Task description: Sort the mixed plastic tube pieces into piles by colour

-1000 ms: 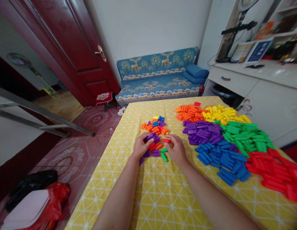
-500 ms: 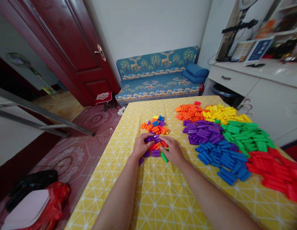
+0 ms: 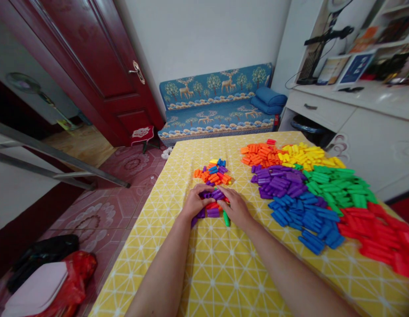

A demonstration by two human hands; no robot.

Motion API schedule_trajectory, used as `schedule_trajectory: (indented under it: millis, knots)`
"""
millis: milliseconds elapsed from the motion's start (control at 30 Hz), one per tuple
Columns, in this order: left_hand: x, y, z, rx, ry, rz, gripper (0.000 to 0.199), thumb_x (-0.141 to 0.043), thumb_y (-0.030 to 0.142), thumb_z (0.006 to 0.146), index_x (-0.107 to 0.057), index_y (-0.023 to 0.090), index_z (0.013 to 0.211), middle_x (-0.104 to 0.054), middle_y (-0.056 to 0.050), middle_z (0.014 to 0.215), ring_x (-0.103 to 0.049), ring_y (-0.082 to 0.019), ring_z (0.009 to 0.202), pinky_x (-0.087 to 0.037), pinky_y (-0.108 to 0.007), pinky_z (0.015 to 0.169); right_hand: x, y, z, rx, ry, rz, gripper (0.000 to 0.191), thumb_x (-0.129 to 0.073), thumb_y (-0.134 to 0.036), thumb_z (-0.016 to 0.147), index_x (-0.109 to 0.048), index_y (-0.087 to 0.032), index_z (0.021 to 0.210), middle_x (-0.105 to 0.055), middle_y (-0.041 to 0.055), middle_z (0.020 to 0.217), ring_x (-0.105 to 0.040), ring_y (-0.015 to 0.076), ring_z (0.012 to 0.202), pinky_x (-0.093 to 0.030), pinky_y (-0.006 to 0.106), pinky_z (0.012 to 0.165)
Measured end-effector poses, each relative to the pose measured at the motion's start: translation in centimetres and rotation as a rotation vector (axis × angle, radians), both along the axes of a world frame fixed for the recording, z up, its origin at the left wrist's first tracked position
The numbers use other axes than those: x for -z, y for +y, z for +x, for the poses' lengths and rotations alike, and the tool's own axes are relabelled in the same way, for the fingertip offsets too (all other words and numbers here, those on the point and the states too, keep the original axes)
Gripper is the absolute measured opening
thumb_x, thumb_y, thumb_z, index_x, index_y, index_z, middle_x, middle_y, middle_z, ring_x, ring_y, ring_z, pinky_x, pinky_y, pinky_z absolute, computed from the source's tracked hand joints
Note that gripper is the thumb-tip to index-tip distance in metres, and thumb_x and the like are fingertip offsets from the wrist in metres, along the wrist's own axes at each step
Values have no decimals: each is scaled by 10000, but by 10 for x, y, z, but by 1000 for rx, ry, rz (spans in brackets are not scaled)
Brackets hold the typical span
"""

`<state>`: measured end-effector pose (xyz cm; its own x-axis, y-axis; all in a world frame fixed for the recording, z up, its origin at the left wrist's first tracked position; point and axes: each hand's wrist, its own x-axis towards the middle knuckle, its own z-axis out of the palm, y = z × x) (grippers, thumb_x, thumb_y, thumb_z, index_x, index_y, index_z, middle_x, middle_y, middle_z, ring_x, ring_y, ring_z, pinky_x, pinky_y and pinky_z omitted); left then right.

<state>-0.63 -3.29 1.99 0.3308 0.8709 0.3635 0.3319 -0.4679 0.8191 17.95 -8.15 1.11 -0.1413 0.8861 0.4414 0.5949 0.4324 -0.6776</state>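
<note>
My left hand point(image 3: 195, 203) is curled round purple pieces point(image 3: 208, 194) over a small mixed pile on the yellow patterned cloth point(image 3: 237, 268). Facing it, my right hand point(image 3: 234, 205) has its fingertips closed on the purple pieces from the other side. Under and between the hands lie red and orange pieces, with a purple piece point(image 3: 213, 213) at the near edge. A green piece point(image 3: 226, 219) lies beside my right thumb. Just beyond the hands is a mixed group of orange pieces point(image 3: 215, 178), with purple, blue and yellow ones.
Sorted heaps lie on the right: orange point(image 3: 261, 154), yellow point(image 3: 306, 155), purple point(image 3: 280, 181), green point(image 3: 339, 187), blue point(image 3: 306, 218) and red point(image 3: 382, 233). Behind the table is a blue sofa point(image 3: 220, 119); a white cabinet point(image 3: 372, 132) stands at the right.
My right fingers have moved slightly left onto the purple pieces, closer to my left hand. The green piece has turned more upright in the view.
</note>
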Motion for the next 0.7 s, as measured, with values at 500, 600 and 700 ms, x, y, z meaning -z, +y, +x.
schedule_trajectory:
  millis: [500,600,700]
  knots:
    - [-2,-2,0,36,21,-26,304,-816,315,643,-759,237,932,-671,-88,984,-599,-227,996,-469,-370,925,-2,-1,2,4,286,-66,312,-555,-154,779,-657,-236,1061,-691,41,1071,-631,202,1002,-478,403,933]
    - [-2,-1,0,40,15,-29,299,-803,331,661,-758,232,939,-671,-93,986,-601,-225,986,-473,-369,919,-1,-1,2,13,323,-79,292,-561,-177,786,-653,-231,1058,-695,39,1055,-639,199,985,-487,396,923]
    - [-1,-1,0,30,12,-32,281,-787,324,684,-754,232,947,-672,-90,991,-602,-217,991,-477,-360,918,0,-1,2,31,346,-80,283,-570,-190,784,-653,-225,1053,-695,41,1059,-641,200,989,-492,392,920]
